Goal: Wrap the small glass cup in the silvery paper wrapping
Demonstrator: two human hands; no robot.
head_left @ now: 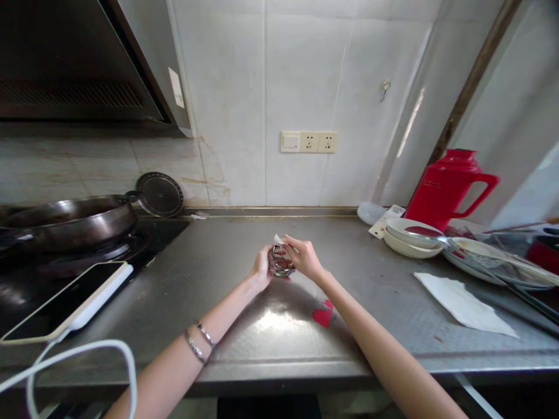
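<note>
My left hand (262, 267) is closed round the side of a small round container (282, 266), shiny and glass-like, with reddish brown inside. What exactly it is, I cannot make out. At its rim, my right hand (304, 256) pinches a small piece of white tissue (278, 239) between the fingertips. Both hands are above the middle of the steel counter (244, 343). A torn red scrap (324, 313) lies on the metal below my right wrist.
Left, a steel pan (82, 221) sits on the stove, near a phone (65, 299) with a white cable (100, 344). Right are a red thermos (448, 189), stacked white bowls (410, 237), plates with utensils (471, 269) and a white napkin (465, 305). A tiled wall (301, 180) stands behind.
</note>
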